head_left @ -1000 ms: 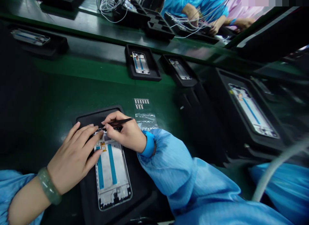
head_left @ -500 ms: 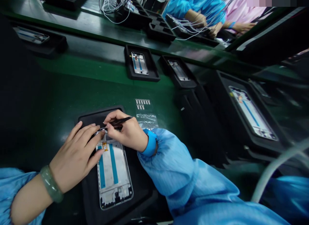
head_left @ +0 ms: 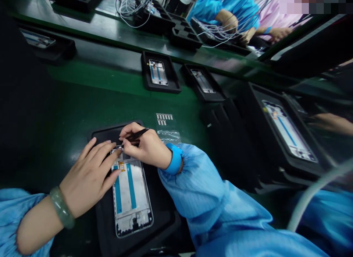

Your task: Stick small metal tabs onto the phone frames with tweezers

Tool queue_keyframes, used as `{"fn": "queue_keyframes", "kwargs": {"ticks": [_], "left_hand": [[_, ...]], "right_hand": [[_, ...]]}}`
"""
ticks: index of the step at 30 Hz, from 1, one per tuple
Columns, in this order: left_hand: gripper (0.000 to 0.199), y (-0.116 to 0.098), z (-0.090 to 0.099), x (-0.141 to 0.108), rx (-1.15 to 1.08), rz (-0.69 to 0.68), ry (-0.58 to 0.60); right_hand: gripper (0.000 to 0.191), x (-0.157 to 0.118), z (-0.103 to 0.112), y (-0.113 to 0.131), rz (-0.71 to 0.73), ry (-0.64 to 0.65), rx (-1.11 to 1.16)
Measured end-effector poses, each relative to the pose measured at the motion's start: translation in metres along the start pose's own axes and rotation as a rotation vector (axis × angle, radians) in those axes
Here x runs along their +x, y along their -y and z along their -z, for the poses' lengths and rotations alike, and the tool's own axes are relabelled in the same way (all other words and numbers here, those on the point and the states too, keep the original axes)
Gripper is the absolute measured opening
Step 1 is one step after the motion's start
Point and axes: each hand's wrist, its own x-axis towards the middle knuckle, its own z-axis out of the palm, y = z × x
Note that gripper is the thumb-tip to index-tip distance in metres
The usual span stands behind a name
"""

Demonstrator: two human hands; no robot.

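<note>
A phone frame (head_left: 139,198) with two blue strips and an orange flex piece lies on a black tray (head_left: 107,227). My left hand (head_left: 89,176), fingers spread, rests its fingertips on the frame's upper left edge and holds nothing. Pinched in my right hand (head_left: 146,146) are dark tweezers (head_left: 138,134), their tip down at the frame's top edge. What the tip touches is too small to tell. Just beyond my right hand lies a clear sheet (head_left: 168,135) with several small pale labels (head_left: 164,117).
Black trays with phone frames stand at the back (head_left: 161,71), back right (head_left: 204,82), right (head_left: 286,131) and far left (head_left: 37,39). A shelf (head_left: 110,25) crosses behind them, bearing cables (head_left: 135,6). Other people's hands (head_left: 228,21) show at the top; a blurred arm is at the right edge.
The tweezers and my right hand have shifted very slightly, with the tweezers tilted a little lower. A blurred arm has appeared at the right edge. The whole view has moved slightly.
</note>
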Motion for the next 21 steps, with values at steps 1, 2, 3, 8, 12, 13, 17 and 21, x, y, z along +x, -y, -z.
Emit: {"fn": "queue_keyframes", "kwargs": {"ticks": [1,2,3,8,12,13,17,21], "left_hand": [[0.039,0.0,0.0,0.0,-0.001,0.0,0.001],[0.039,0.0,0.0,0.0,-0.001,0.001,0.001],[0.04,0.0,0.0,0.0,-0.002,0.002,0.003],[0.043,0.0,0.002,0.0,-0.009,0.008,0.028],[0.044,0.001,0.003,-0.001,-0.007,0.007,0.031],[0.044,0.001,0.003,-0.001,-0.006,0.009,0.036],[0.047,0.002,0.002,-0.002,-0.002,0.009,0.049],[0.046,0.002,0.002,-0.002,-0.01,0.003,0.048]], "right_hand": [[0.012,0.0,0.001,0.0,0.01,0.005,-0.007],[0.012,0.001,0.001,0.001,0.022,0.009,-0.017],[0.011,0.001,0.001,0.001,0.037,0.011,-0.028],[0.011,0.0,-0.001,0.004,0.178,0.015,-0.134],[0.008,-0.004,-0.003,-0.003,0.052,-0.064,0.027],[0.008,-0.005,-0.003,-0.005,-0.005,-0.081,0.107],[0.008,-0.007,-0.004,-0.01,-0.07,-0.073,0.252],[0.008,-0.006,-0.005,-0.009,-0.038,-0.048,0.231]]}}
